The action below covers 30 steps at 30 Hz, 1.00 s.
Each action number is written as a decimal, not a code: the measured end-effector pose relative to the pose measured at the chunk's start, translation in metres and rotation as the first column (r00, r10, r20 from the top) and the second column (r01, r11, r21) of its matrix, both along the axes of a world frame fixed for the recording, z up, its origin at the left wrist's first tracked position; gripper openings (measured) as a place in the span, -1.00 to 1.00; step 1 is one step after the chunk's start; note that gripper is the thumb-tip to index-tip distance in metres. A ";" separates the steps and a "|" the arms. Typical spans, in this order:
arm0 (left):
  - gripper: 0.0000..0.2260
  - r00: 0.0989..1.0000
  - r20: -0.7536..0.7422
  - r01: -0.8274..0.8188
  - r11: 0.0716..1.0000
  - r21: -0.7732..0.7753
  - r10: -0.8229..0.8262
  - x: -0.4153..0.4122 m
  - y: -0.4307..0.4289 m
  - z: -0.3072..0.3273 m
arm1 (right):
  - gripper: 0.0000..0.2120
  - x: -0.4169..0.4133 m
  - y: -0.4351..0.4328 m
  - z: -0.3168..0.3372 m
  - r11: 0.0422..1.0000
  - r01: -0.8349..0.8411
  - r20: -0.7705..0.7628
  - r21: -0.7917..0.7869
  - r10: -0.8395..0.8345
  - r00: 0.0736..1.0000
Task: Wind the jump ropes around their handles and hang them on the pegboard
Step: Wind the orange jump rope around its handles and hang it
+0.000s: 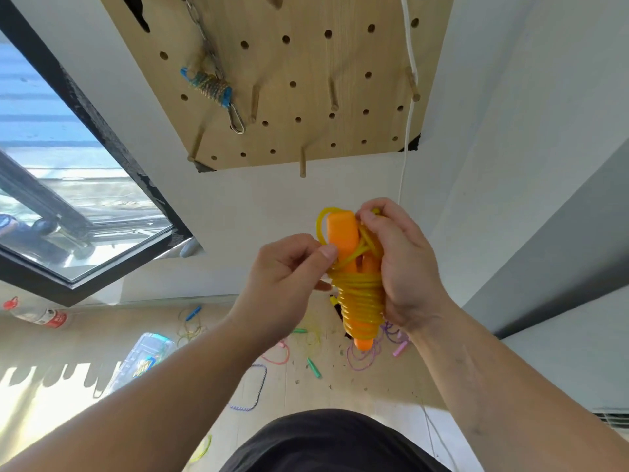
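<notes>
Dark clothing (326, 441) is seen at the bottom edge, closest to the lens, with both bare forearms reaching up from it. An orange-handled jump rope (343, 233) is held in front of the white wall, below the pegboard (306, 63) and apart from it. Its yellow cord (360, 301) is coiled tightly round the lower part of the two handles, with looser strands crossed over the upper part. The bundle is gripped by the right hand (401, 267), whose fingers are curled round its side and top. A strand beside the upper handle is pinched between thumb and forefinger of the left hand (282, 284). On the pegboard a wound rope with blue handles (211, 85) is hung. A purple rope (367, 356) and a pink rope (279, 356) are scattered on the floor below, with a clear plastic box (146, 356) and a bottle (37, 315) lying further left.
</notes>
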<state>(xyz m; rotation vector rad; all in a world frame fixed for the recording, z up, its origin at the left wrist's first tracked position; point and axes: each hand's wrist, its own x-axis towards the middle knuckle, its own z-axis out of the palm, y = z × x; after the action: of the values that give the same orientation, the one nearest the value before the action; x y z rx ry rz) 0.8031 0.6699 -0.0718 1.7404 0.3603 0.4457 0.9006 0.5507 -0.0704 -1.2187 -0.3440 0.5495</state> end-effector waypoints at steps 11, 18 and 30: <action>-0.84 0.981 -0.191 0.014 0.993 -0.116 -0.036 0.022 0.006 0.023 | -0.73 0.005 -0.009 -0.012 0.997 -0.069 -0.007 0.028 0.069 0.998; -0.85 0.984 -0.174 -0.039 0.998 -0.053 0.029 0.017 -0.007 0.015 | -0.67 0.007 -0.017 -0.021 0.985 -0.167 -0.075 0.041 0.170 0.983; -0.83 0.964 -0.245 -0.062 0.983 0.171 0.103 0.015 -0.010 0.011 | -0.36 0.014 -0.030 -0.027 0.887 -0.419 -0.148 -0.195 0.395 0.907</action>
<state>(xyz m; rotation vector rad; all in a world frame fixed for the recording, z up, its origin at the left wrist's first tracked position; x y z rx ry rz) 0.8179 0.6601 -0.0604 1.9524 0.5953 0.3193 0.9143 0.5206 -0.0975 -1.3346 -0.4642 1.0367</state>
